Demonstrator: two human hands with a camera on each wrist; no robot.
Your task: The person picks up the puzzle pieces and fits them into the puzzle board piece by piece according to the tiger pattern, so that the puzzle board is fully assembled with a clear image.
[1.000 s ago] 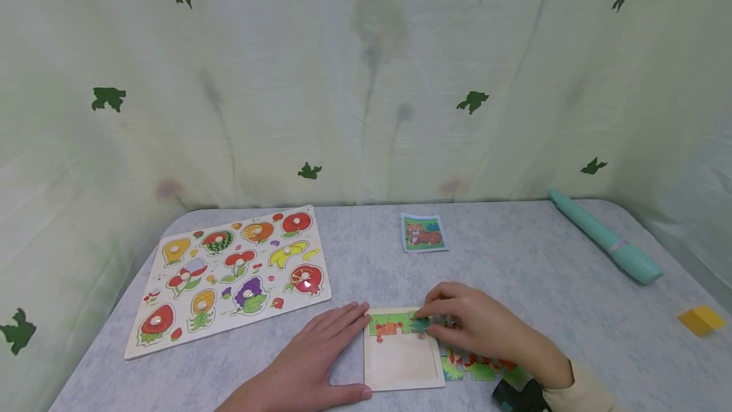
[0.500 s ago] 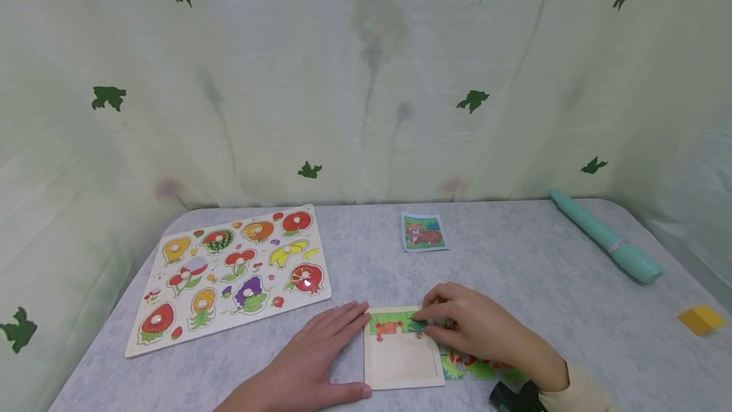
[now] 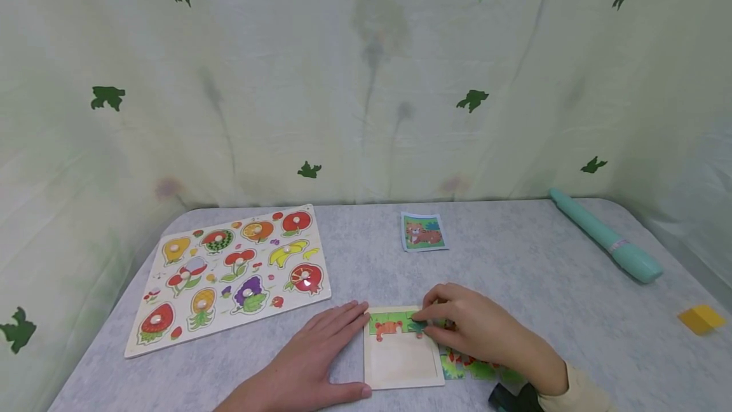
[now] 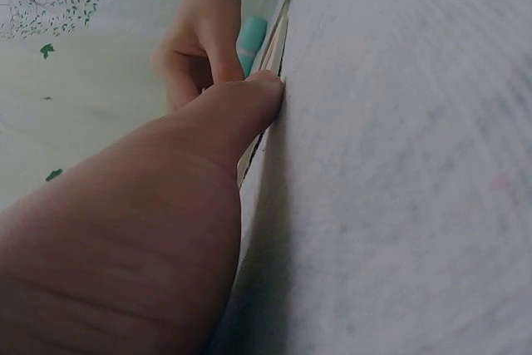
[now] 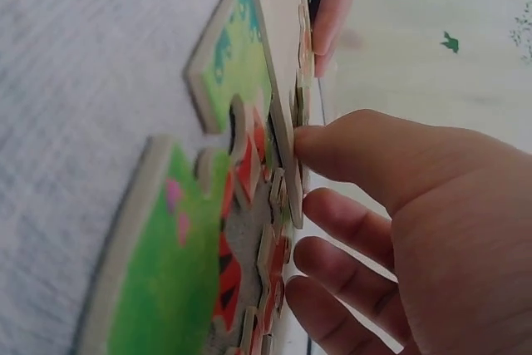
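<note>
A wooden puzzle tray lies on the table, with a row of puzzle pieces showing orange ears on green along its far edge. At its far right corner, my right hand pinches a dark green puzzle piece between thumb and fingers; the fingers partly cover it. My left hand rests flat along the tray's left side, fingers straight, fingertips at the far left corner and thumb at the near one. In the right wrist view, the right thumb is at the tray's edge, beside loose puzzle pieces.
Loose green and red pieces lie right of the tray, partly under the right hand. A fruit knob puzzle lies at left. Behind the tray is a bear picture card. A teal tube-like object and a yellow block are at right.
The right fingers have shifted very slightly left with the dark green piece, which sits a little closer to the row. The left hand stays in place.
</note>
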